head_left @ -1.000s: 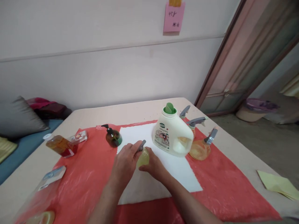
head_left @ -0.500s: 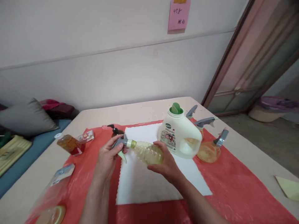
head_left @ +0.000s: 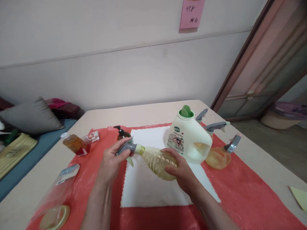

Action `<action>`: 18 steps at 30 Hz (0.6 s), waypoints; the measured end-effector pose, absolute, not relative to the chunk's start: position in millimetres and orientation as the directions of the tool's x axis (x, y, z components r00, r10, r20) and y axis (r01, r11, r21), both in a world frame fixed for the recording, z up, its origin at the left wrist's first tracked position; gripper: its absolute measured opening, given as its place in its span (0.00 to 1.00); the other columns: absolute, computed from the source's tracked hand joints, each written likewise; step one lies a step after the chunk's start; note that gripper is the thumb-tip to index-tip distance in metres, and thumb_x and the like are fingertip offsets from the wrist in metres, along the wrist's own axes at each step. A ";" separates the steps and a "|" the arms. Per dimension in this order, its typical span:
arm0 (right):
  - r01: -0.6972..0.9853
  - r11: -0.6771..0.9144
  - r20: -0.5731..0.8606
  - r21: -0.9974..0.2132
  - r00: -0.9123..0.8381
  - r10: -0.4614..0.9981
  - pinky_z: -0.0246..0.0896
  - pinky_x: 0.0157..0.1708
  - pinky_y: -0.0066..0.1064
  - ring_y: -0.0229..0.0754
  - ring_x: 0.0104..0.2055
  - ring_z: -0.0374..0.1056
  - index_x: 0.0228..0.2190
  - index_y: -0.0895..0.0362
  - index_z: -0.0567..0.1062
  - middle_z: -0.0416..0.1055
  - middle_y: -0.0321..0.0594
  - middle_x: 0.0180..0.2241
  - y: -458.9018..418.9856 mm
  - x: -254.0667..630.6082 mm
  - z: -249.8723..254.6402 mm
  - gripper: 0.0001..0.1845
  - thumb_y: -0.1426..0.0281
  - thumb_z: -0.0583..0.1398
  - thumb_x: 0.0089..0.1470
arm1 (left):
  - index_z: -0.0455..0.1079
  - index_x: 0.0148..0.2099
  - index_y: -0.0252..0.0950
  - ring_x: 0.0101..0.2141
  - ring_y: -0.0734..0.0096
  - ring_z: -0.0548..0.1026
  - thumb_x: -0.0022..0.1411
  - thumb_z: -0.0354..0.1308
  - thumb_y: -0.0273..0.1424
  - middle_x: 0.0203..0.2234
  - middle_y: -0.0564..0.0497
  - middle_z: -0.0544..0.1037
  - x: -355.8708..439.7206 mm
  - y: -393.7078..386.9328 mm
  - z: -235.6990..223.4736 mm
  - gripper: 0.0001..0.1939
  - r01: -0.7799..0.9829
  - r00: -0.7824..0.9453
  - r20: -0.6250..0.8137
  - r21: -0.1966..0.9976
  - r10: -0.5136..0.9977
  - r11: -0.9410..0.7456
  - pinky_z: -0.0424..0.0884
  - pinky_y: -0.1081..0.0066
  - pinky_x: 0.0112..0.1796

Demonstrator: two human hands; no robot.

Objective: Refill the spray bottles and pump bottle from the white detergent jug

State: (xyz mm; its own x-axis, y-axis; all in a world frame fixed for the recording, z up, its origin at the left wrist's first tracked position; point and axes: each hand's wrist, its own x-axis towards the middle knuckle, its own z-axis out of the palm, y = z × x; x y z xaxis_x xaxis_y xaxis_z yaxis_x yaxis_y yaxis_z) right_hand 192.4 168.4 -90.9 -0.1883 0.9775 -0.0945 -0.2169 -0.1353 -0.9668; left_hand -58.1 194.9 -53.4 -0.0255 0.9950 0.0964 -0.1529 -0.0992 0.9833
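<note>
A ribbed, see-through yellowish spray bottle (head_left: 157, 161) is held tilted nearly sideways above a white cloth (head_left: 153, 193). My left hand (head_left: 114, 159) is closed around its grey spray head (head_left: 127, 147), whose pale green trigger hangs below. The fingers of my right hand (head_left: 178, 164) wrap the bottle's wide base end. Where the pale collar meets the bottle neck, the two parts touch. Just behind my left hand stands a dark brown pump bottle (head_left: 122, 133), partly hidden. Beyond my right hand is a large cream detergent jug (head_left: 189, 137) with a green spout.
Several other spray bottles, one of them amber (head_left: 218, 158), stand right of the jug on the red sheet (head_left: 242, 195). To the left are an amber bottle with a white cap (head_left: 75, 144), a small box (head_left: 92, 136) and a clear plastic container (head_left: 57, 191).
The bottle's base has swung slightly down and toward me, with my right hand shifted further round it. The collar now sits closer on the neck. The view has turned a little left.
</note>
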 end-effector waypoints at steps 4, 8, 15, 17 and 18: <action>-0.365 -0.604 -0.367 -0.708 -0.541 0.757 0.60 0.19 0.30 0.46 0.29 0.71 0.45 0.57 0.72 0.74 0.44 0.33 166.4 183.5 -97.1 0.32 0.46 0.57 0.48 | 0.79 0.49 0.46 0.34 0.70 0.78 0.53 0.71 0.33 0.36 0.52 0.82 -71.2 194.5 -56.9 0.20 -0.080 0.029 0.091 0.993 0.995 -0.088 0.73 0.72 0.39; -0.324 -0.448 -0.263 -0.833 -0.480 0.837 0.61 0.25 0.30 0.43 0.31 0.70 0.44 0.57 0.73 0.74 0.41 0.33 171.8 190.2 -99.2 0.29 0.51 0.63 0.45 | 0.79 0.50 0.48 0.43 0.68 0.76 0.56 0.68 0.36 0.41 0.52 0.81 -78.0 196.8 -58.6 0.17 0.083 0.074 0.134 0.987 0.988 -0.140 0.70 0.70 0.46; 0.036 -0.023 -0.029 -0.999 -0.174 0.984 0.61 0.43 0.37 0.47 0.44 0.67 0.47 0.53 0.71 0.73 0.37 0.41 176.7 201.2 -100.3 0.31 0.56 0.67 0.41 | 0.76 0.53 0.53 0.54 0.57 0.67 0.61 0.61 0.39 0.51 0.49 0.71 -61.0 196.7 -46.5 0.17 0.519 0.001 0.340 0.804 0.940 -0.291 0.64 0.57 0.54; 0.102 0.011 -0.005 -0.995 -0.148 0.989 0.61 0.45 0.39 0.50 0.46 0.66 0.48 0.53 0.70 0.72 0.40 0.44 175.3 198.9 -99.8 0.32 0.56 0.66 0.41 | 0.76 0.53 0.51 0.49 0.57 0.68 0.61 0.60 0.40 0.47 0.48 0.71 -58.5 193.4 -43.3 0.17 0.664 -0.049 0.371 0.706 0.928 -0.247 0.66 0.54 0.51; 0.133 0.020 0.001 -0.991 -0.141 0.990 0.61 0.46 0.40 0.51 0.47 0.66 0.49 0.53 0.69 0.72 0.41 0.45 174.5 197.5 -99.4 0.33 0.57 0.66 0.41 | 0.76 0.53 0.51 0.46 0.58 0.69 0.62 0.59 0.41 0.44 0.48 0.71 -57.8 191.6 -41.7 0.17 0.704 -0.056 0.370 0.673 0.927 -0.226 0.67 0.55 0.49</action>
